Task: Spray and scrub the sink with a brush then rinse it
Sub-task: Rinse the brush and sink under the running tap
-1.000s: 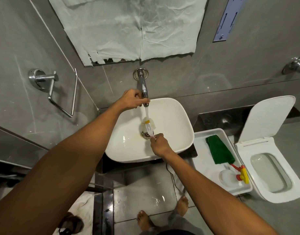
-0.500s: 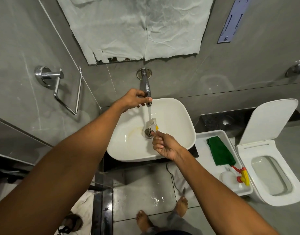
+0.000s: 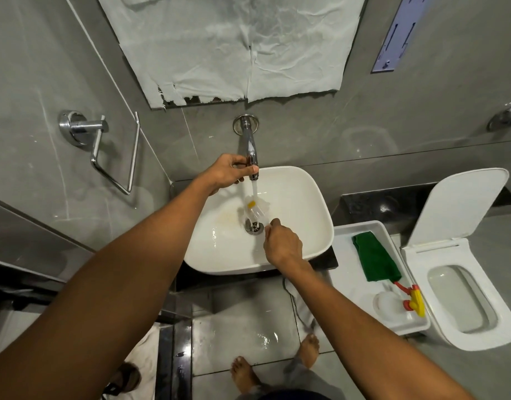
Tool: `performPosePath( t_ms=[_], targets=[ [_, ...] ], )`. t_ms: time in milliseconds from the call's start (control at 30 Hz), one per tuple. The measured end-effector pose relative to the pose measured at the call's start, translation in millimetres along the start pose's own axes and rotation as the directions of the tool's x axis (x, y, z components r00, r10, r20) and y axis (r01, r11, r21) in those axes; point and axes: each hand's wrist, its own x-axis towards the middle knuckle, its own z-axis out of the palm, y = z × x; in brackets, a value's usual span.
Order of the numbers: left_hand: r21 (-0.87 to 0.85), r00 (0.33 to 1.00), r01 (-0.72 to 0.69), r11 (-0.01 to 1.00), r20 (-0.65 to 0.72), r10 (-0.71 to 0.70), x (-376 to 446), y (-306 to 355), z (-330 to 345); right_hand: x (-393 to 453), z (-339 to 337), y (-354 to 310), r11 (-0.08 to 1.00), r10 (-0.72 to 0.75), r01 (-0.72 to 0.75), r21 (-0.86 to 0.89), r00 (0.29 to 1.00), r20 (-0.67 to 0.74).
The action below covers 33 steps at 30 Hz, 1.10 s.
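Head view, and far left a chrome towel ring [image 3: 104, 145] hangs on the grey wall. My left hand [image 3: 229, 174] reaches up to the tap [image 3: 251, 153], fingers curled around its spout end, thumb pressed against it. Water streams down into the white sink [image 3: 300, 215], right onto the brush [image 3: 255, 207], whose white bristles and yellow core sit just above the drain [image 3: 254, 227]. My right hand [image 3: 281, 245] is closed tight on the brush handle over the basin. Further right, a white tray [image 3: 349, 255] holds a green cloth [image 3: 375, 259] and a spray bottle [image 3: 392, 303], beside the open toilet [image 3: 465, 298].
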Motion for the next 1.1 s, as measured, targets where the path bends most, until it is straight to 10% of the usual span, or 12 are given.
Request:
performPosePath(
  t_ms=[200,433,567,900,1100],
  targets=[
    [-0.044,0.999,-0.005,0.999,-0.034,0.003,1,-6,4,6,3,-1,0.958,0.027,-0.039,0.285,0.999,0.044],
    [-0.045,0.997,0.007,0.999,-0.071,-0.01,3,-5,8,11,-11,-4,0.216,0.067,-0.49,0.845,0.871,0.488],
    [-0.035,0.993,0.026,0.999,-0.117,-0.03,7,-4,14,11,-17,-2,0.081,-0.018,-0.588,0.805,0.806,0.591],
    [0.467,0.9,0.098,0.879,-0.418,0.123,3,4,57,15,-11,-3,0.283,0.074,-0.492,0.823,0.867,0.492],
    [0.45,0.89,0.113,0.886,-0.442,0.111,0,2,58,13,-1,-7,0.759,0.144,-0.231,0.609,0.971,0.189]
  ],
)
